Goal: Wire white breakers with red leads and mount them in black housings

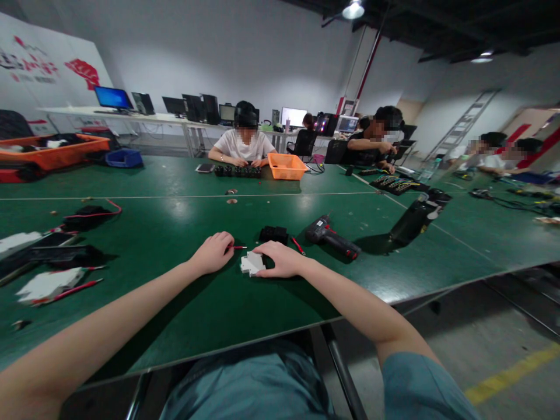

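White block: lying on the green tabletop.
Right hand: reaching in low, pinching the block between thumb and fingers.
Left hand: curling around a thin red rod, tip pointing right.
Block's direction: facing left with a stepped edge; long axis unclear.
Block's place: sitting between both hands, touching the right.

Your left hand: around a wire lead, left of the module
Your right hand: around that module's right end
Small block: beyond your right hand
Second lead: between block and power driver, driver to the right
Across the table from you: a person, phone left, basket right
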Demonstrator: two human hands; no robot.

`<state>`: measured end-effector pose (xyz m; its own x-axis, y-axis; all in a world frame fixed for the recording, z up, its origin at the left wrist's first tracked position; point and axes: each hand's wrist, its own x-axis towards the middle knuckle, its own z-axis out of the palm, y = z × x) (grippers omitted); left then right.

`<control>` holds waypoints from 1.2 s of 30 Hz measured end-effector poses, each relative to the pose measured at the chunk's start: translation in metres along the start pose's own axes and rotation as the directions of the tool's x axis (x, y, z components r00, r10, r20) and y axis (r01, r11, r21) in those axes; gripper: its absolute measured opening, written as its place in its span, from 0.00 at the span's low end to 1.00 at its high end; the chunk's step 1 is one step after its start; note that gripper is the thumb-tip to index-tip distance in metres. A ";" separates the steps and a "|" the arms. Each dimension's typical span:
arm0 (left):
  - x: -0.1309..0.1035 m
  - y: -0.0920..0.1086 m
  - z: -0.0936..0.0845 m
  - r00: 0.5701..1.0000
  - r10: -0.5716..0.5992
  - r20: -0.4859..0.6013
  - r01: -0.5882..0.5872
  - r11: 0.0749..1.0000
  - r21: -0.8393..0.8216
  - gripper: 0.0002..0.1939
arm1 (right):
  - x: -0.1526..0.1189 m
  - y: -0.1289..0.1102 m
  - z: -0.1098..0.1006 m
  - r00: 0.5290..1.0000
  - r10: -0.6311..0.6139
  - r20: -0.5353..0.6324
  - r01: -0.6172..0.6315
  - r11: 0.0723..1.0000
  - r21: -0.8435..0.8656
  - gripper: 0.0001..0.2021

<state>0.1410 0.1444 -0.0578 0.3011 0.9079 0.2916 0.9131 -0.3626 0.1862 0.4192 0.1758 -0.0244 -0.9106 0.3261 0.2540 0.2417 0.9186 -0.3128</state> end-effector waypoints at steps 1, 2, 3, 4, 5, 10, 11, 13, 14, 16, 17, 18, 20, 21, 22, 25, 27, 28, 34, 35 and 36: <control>0.000 0.000 0.000 1.000 0.001 -0.002 -0.001 1.000 0.013 0.07 | 0.000 0.000 0.000 1.000 -0.001 0.000 0.001 1.000 -0.001 0.34; 0.000 0.000 0.001 1.000 0.002 -0.005 -0.002 1.000 0.023 0.07 | 0.000 0.000 0.001 1.000 -0.002 -0.001 0.002 1.000 -0.001 0.34; 0.000 -0.001 0.001 1.000 0.004 -0.007 -0.004 1.000 0.028 0.07 | 0.000 0.001 0.001 1.000 -0.003 -0.001 0.003 1.000 -0.001 0.34; 0.000 -0.001 0.001 1.000 0.008 -0.008 -0.008 1.000 0.029 0.06 | 0.000 0.001 0.000 1.000 -0.004 -0.001 0.004 1.000 0.000 0.34; 0.000 -0.001 0.001 1.000 0.011 -0.010 -0.011 1.000 0.029 0.06 | 0.000 0.001 0.000 1.000 -0.005 -0.001 0.005 1.000 0.001 0.34; 0.000 -0.002 0.002 0.999 0.025 -0.021 -0.025 1.000 0.017 0.07 | 0.000 0.001 -0.001 1.000 -0.008 0.000 0.008 1.000 0.008 0.34; 0.000 -0.002 0.002 0.999 0.027 -0.021 -0.027 1.000 0.014 0.07 | 0.000 0.001 -0.001 1.000 -0.008 0.000 0.008 1.000 0.009 0.34; 0.000 -0.002 0.002 0.999 0.027 -0.020 -0.027 1.000 0.011 0.07 | 0.000 0.001 0.000 1.000 -0.009 -0.005 0.009 1.000 0.012 0.34; 0.000 -0.001 0.001 1.000 0.026 -0.018 -0.026 1.000 0.010 0.07 | 0.000 0.001 0.000 1.000 -0.009 -0.007 0.009 1.000 0.014 0.33; -0.001 0.000 0.000 1.000 0.019 -0.012 -0.019 1.000 0.011 0.07 | 0.000 0.001 0.000 1.000 -0.009 -0.009 0.009 1.000 0.021 0.33; -0.001 0.001 -0.001 1.000 0.016 -0.008 -0.015 1.000 0.010 0.07 | 0.000 0.001 0.000 1.000 -0.008 -0.009 0.009 1.000 0.023 0.33; -0.001 0.001 -0.002 1.000 0.014 -0.004 -0.014 1.000 0.009 0.07 | 0.000 0.001 0.000 1.000 -0.008 -0.006 0.008 1.000 0.023 0.33; -0.001 0.002 -0.004 1.000 0.012 0.001 -0.012 1.000 0.001 0.07 | -0.001 0.002 0.001 1.000 -0.005 0.001 0.005 1.000 0.018 0.33; -0.001 0.003 -0.004 1.000 0.012 0.001 -0.012 1.000 -0.005 0.07 | -0.001 0.002 0.001 1.000 -0.004 0.003 0.004 1.000 0.015 0.33; -0.001 0.003 -0.005 1.000 0.012 0.002 -0.012 1.000 -0.010 0.07 | -0.001 0.002 0.001 1.000 -0.003 0.005 0.003 1.000 0.013 0.33; 0.000 0.003 -0.005 1.000 0.007 0.004 -0.007 1.000 -0.018 0.07 | -0.001 0.002 0.000 1.000 -0.003 0.002 0.003 1.000 0.012 0.33; 0.000 0.003 -0.004 1.000 0.005 0.004 -0.005 1.000 -0.013 0.07 | -0.001 0.001 -0.001 1.000 -0.008 -0.003 0.008 1.000 0.013 0.33; 0.000 0.003 -0.004 1.000 0.005 0.003 -0.005 1.000 -0.008 0.07 | -0.001 0.001 -0.001 1.000 -0.012 -0.006 0.012 1.000 0.013 0.33; -0.001 0.001 -0.002 1.000 0.010 0.000 -0.010 1.000 0.024 0.07 | -0.001 0.001 -0.003 0.996 -0.049 -0.075 0.049 0.999 -0.007 0.32; -0.001 0.002 -0.002 1.000 0.008 -0.001 -0.008 1.000 0.027 0.07 | -0.001 0.002 -0.004 0.994 -0.060 -0.090 0.059 0.998 -0.014 0.32; -0.001 0.002 -0.002 1.000 0.006 -0.001 -0.006 1.000 0.028 0.07 | -0.001 0.002 -0.004 0.992 -0.070 -0.104 0.068 0.997 -0.022 0.32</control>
<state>0.1418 0.1430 -0.0563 0.3063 0.9053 0.2942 0.9187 -0.3621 0.1577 0.4221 0.1785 -0.0220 -0.8857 0.2820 0.3689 0.1860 0.9434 -0.2746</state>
